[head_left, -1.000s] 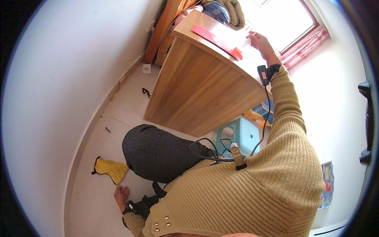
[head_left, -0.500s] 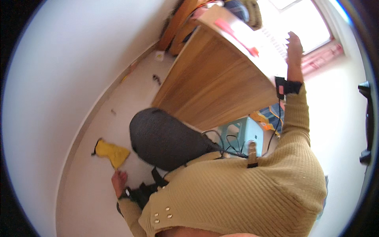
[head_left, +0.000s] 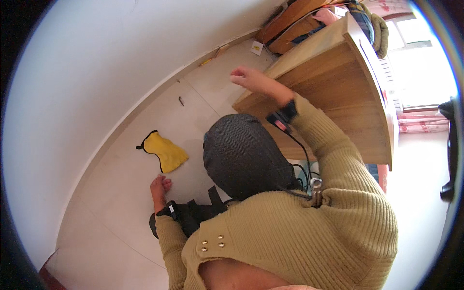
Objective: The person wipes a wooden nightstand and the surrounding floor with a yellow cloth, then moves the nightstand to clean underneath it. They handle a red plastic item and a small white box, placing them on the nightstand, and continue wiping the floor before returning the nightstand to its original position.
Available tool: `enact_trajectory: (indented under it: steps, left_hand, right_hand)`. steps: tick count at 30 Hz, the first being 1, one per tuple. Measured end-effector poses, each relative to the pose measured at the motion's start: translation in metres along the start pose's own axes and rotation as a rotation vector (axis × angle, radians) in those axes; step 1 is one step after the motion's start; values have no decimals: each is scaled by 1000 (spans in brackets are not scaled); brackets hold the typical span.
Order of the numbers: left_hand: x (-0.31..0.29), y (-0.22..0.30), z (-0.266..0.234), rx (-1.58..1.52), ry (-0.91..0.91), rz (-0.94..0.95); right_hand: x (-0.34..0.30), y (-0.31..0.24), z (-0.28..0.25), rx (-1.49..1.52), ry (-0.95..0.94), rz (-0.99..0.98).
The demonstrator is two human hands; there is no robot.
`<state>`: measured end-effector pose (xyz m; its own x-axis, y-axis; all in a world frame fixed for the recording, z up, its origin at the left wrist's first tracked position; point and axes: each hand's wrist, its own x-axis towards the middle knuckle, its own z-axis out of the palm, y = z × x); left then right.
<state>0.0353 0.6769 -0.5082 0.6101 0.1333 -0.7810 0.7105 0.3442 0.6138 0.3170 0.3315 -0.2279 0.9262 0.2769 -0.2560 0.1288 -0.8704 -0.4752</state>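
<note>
My left hand (head_left: 161, 188) is low on the left with its fingers curled. Just beyond its fingertips lies a yellow cloth piece (head_left: 166, 152) with black edging and a narrowed middle, seemingly on the floor. A small gap shows between cloth and fingers. My right hand (head_left: 246, 77) is stretched out over the floor beside the desk's near left corner, its fingers folded inward. Whatever either hand may hold is hidden. Black straps with small devices sit on both wrists, and a cable runs from the right one.
A wooden desk (head_left: 333, 96) stands at the right, below a bright window (head_left: 420, 63). A small dark object (head_left: 181, 101) and a white card-like piece (head_left: 256, 47) lie on the pale floor (head_left: 111, 208) along the white wall (head_left: 111, 63). Folded clothes (head_left: 379, 34) are behind the desk.
My right hand has come down from above the desktop and swung left over the floor, its fingers now folded. The view has shifted; my left hand stays near the yellow cloth.
</note>
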Motion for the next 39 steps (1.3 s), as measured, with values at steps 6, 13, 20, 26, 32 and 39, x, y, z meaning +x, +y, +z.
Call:
enact_trajectory:
  steps: [6,13,20,26,32,39]
  left_hand:
    - [-9,-1,-1,-86,156,2]
    - [-6,14,-9,-202,202,-230]
    - [-5,13,-14,-143,213,-249]
    - [-3,6,-22,-207,161,-243]
    - [-4,11,-14,-197,174,-268]
    - [-2,7,-16,-219,171,-232]
  right_hand:
    - [177,90,75,-357,6,58]
    - [288,166,108,-110,418,250]
    - [305,198,140,211,808,444]
    - [280,230,168,297,646,311]
    - [269,241,187,924,892,726]
    - [246,220,138,85,795,747]
